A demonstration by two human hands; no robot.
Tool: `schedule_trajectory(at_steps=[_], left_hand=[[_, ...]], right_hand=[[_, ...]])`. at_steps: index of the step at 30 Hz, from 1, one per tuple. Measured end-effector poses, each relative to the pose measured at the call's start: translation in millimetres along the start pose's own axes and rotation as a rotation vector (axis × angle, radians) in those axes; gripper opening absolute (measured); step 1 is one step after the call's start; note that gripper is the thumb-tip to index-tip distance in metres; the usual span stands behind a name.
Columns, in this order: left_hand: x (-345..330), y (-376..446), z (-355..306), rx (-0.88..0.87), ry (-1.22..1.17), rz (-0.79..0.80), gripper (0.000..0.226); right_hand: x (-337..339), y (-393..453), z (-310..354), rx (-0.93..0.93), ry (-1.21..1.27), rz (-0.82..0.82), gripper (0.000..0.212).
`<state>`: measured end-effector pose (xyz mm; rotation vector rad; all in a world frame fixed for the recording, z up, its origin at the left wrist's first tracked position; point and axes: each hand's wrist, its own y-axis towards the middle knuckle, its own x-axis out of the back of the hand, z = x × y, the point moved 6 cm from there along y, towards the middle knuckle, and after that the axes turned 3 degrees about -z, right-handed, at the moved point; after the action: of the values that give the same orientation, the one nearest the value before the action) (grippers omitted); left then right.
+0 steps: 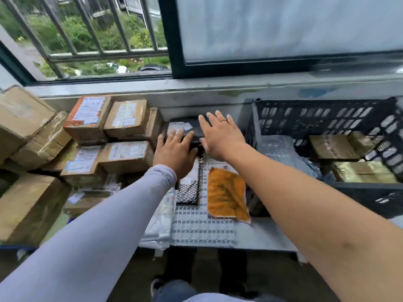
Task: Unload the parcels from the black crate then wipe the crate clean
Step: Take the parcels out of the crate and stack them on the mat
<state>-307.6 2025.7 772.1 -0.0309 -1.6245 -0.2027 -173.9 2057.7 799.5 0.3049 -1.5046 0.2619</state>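
The black crate stands at the right on a white perforated surface. Inside it lie two gold-brown boxes and a clear plastic parcel. A dark flat parcel with white labels lies left of the crate, under the window ledge. My left hand rests flat on its near edge with straight fingers. My right hand, wearing a ring, lies flat over the parcel's right side, fingers spread.
Several cardboard boxes are stacked at the left against the wall. An orange cloth lies on the white surface near the front. White plastic mailers sit beside it. A barred window is behind.
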Motion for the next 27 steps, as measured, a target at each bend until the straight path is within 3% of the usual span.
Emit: schedule_trajectory(at_steps=[5, 12, 21, 27], left_hand=[[6.7, 23.5, -53.8, -0.033, -0.056, -0.007, 0.063], [1.7, 61.6, -133.1, -0.196, -0.175, -0.010, 0.064], [-17.3, 102.1, -178.8, -0.297, -0.277, 0.042, 0.065], [-31.2, 100.8, -196.8, -0.284, -0.246, 0.063, 0.071]], right_hand=[[19.6, -18.0, -62.0, -0.063, 0.027, -0.053, 0.068], [4.1, -34.8, -139.9, -0.239, -0.005, 0.007, 0.066], [-18.4, -34.4, -192.4, -0.368, -0.027, 0.090, 0.064], [-43.0, -44.4, -211.1, -0.350, -0.027, 0.175, 0.066]])
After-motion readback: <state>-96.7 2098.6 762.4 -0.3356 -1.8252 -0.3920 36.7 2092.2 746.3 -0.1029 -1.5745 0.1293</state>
